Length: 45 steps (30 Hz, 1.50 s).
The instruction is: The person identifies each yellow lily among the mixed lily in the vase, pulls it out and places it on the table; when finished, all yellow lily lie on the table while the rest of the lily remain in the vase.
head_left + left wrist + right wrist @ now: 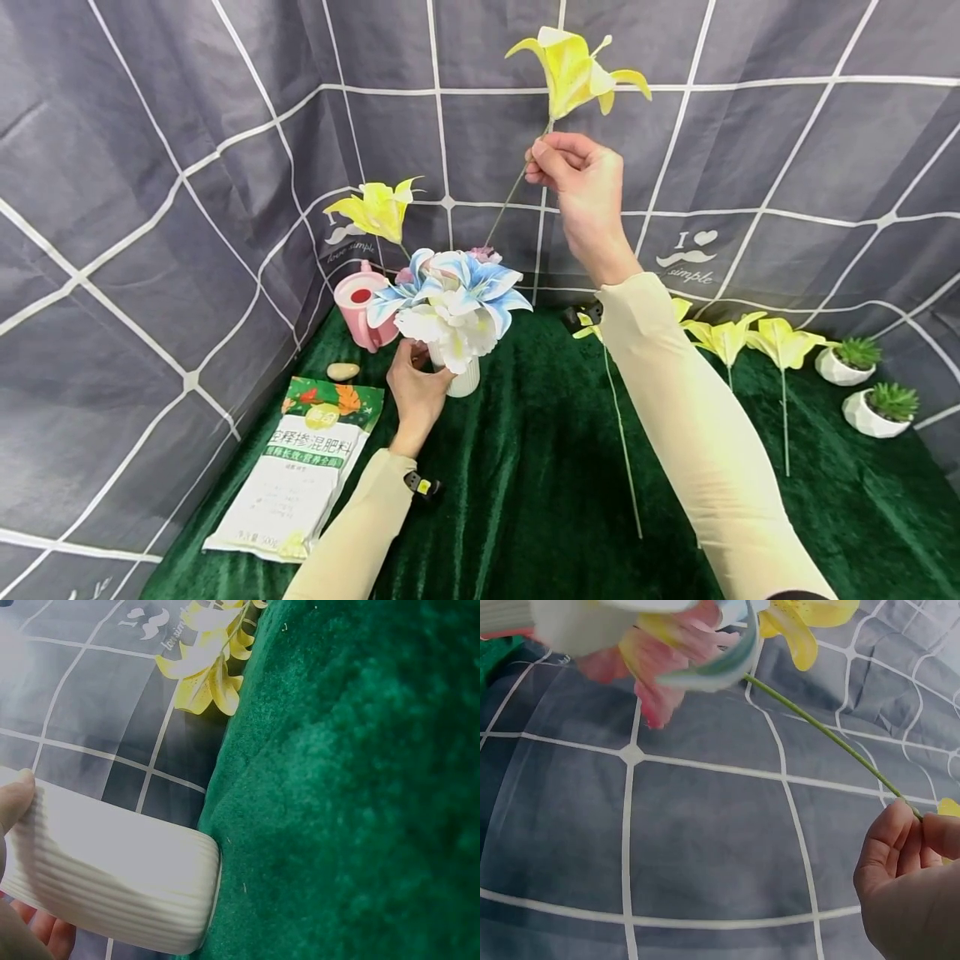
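Observation:
High on the right in the head view, my right hand [581,187] pinches the thin green stem [817,726] of a yellow lily [570,73] just under its bloom. The stem slants down behind the bouquet, where its lower end is hidden. My left hand [418,392] grips the white ribbed vase [120,862] around its upper part, thumb on one side and fingers on the other. White flowers [450,325], blue lilies [487,283] and pink flowers [656,671] fill the vase. Another yellow lily [375,210] rises above them at the left.
A pink mug [352,321] stands behind the vase, with a beige stone [342,372] and a fertilizer bag [300,467] to the left. Several yellow lilies [783,343] lie on the green cloth [540,500] at right, beside two potted succulents [881,412]. A checked curtain [787,150] hangs behind.

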### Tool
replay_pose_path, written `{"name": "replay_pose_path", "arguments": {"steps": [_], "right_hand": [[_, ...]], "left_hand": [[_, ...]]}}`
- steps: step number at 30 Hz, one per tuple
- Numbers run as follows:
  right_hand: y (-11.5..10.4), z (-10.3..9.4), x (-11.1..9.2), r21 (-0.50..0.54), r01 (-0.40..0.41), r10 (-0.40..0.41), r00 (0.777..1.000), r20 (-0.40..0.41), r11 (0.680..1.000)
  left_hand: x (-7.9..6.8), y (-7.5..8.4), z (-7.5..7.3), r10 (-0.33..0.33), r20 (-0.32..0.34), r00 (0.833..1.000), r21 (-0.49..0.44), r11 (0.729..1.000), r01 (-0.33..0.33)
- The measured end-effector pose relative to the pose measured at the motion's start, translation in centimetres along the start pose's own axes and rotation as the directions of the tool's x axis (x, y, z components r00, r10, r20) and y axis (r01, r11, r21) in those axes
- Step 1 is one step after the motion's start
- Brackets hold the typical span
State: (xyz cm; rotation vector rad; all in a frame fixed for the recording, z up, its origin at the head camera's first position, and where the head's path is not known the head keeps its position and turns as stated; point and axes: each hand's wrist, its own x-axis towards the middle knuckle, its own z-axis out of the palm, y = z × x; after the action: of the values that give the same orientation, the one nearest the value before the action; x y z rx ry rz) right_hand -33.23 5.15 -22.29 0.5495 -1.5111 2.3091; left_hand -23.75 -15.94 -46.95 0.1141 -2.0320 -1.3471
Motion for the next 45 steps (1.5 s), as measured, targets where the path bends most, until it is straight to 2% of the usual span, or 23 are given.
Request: {"name": "replay_pose_path", "arguments": {"steps": [6, 13, 20, 26, 31, 37, 41, 45], "right_hand": [[-0.7, -1.5, -0.1, 0.126, 0.031, -0.021, 0.997, -0.077, 0.992], [-2.2, -3.8, -0.3, 0.290, 0.086, -0.044, 0.988, -0.148, 0.953], [-3.9, -6.4, -0.4, 0.358, 0.160, -0.072, 0.966, -0.249, 0.920], [-5.3, -8.7, -0.8, 0.389, 0.239, -0.111, 0.940, -0.323, 0.890], [-6.3, -10.7, -1.8, 0.371, 0.248, -0.116, 0.932, -0.344, 0.895], [-6.2, -12.3, -3.8, 0.288, 0.204, -0.118, 0.951, -0.287, 0.936], [-5.3, -12.8, -5.6, 0.197, 0.138, -0.095, 0.973, -0.212, 0.971], [-4.0, -12.9, -7.3, 0.039, 0.013, -0.007, 0.990, -0.144, 0.999]], "left_hand": [[-0.1, -0.1, -0.1, 0.013, 0.001, 1.000, -0.006, 1.000, -0.013], [0.1, -0.3, -0.2, -0.012, 0.010, 1.000, -0.004, 1.000, 0.012], [0.3, -0.4, -0.5, -0.027, 0.028, 0.999, -0.016, 0.999, 0.027], [0.4, -0.7, -0.7, -0.025, 0.017, 1.000, -0.011, 1.000, 0.025], [0.5, -0.8, -0.8, -0.017, 0.005, 1.000, 0.000, 1.000, 0.017], [0.6, -0.7, -0.8, -0.023, 0.008, 1.000, 0.003, 1.000, 0.023], [0.6, -0.7, -0.8, -0.022, 0.010, 1.000, 0.010, 1.000, 0.022], [0.7, -0.7, -0.9, -0.026, 0.006, 1.000, 0.029, 0.999, 0.025]]}}
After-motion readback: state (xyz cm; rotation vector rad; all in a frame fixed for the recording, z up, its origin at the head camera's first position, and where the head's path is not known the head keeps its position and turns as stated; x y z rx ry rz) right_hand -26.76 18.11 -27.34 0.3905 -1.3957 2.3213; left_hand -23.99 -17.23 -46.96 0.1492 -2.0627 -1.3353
